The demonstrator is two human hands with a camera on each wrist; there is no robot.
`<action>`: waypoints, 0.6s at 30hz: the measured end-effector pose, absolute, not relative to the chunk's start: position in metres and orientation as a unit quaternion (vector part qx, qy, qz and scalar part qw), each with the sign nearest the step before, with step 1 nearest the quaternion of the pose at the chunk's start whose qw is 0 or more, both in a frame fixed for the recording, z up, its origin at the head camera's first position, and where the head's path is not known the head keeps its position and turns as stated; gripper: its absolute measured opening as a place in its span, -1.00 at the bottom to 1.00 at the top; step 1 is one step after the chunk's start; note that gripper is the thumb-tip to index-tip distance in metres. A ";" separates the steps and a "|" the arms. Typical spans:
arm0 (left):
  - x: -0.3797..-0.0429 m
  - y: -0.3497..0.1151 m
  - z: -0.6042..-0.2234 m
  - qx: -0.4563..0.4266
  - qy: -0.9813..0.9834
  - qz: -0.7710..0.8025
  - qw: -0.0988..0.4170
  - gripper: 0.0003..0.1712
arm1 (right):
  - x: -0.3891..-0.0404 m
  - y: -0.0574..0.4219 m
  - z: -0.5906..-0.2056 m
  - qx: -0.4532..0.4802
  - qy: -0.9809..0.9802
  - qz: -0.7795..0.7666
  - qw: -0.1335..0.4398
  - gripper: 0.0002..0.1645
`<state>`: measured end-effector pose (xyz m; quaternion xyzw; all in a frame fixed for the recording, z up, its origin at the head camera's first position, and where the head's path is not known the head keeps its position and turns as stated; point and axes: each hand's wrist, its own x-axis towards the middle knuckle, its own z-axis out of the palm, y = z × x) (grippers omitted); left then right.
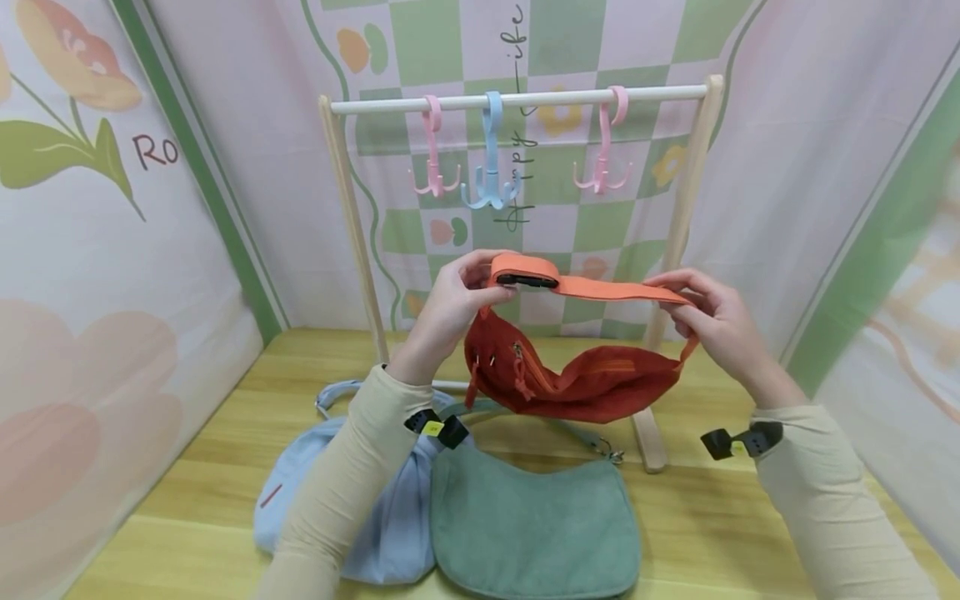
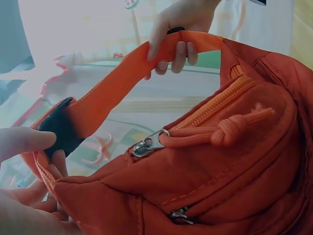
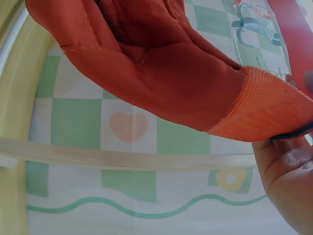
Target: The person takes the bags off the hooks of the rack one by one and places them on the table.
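Observation:
Both hands hold a red waist bag (image 1: 577, 387) by its orange strap (image 1: 615, 289) in front of the rack. My left hand (image 1: 442, 308) pinches the strap's left end beside a black buckle (image 2: 61, 127), thumb on the buckle in the left wrist view. On the other side, my right hand (image 1: 716, 321) grips the strap between thumb and fingers near the bag's right end. The bag body hangs below the strap, its zipper pull (image 2: 149, 143) with a knotted cord facing the left wrist camera. In the right wrist view, the bag covers part of the scene.
Behind the bag stands a wooden rack with a white rail (image 1: 547, 99). From it hang a left pink hook (image 1: 432, 150), a blue hook (image 1: 491, 154) and a right pink hook (image 1: 602, 150). A green shoulder bag (image 1: 536, 525) and a light blue bag (image 1: 393, 533) lie on the table (image 1: 195, 467).

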<state>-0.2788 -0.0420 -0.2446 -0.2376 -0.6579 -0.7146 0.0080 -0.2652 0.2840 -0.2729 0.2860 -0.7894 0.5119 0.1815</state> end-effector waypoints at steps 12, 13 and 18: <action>-0.279 -0.045 -0.248 -0.236 -0.671 -0.703 -0.008 -0.37 | -0.266 0.287 -0.278 0.289 -0.746 0.575 0.171 -0.70; -0.279 -0.045 -0.249 -0.238 -0.670 -0.703 -0.010 -0.35 | -0.266 0.287 -0.279 0.291 -0.738 0.585 0.169 -0.69; -0.280 -0.047 -0.251 -0.251 -0.668 -0.701 -0.014 -0.29 | -0.266 0.291 -0.281 0.317 -0.699 0.623 0.154 -0.60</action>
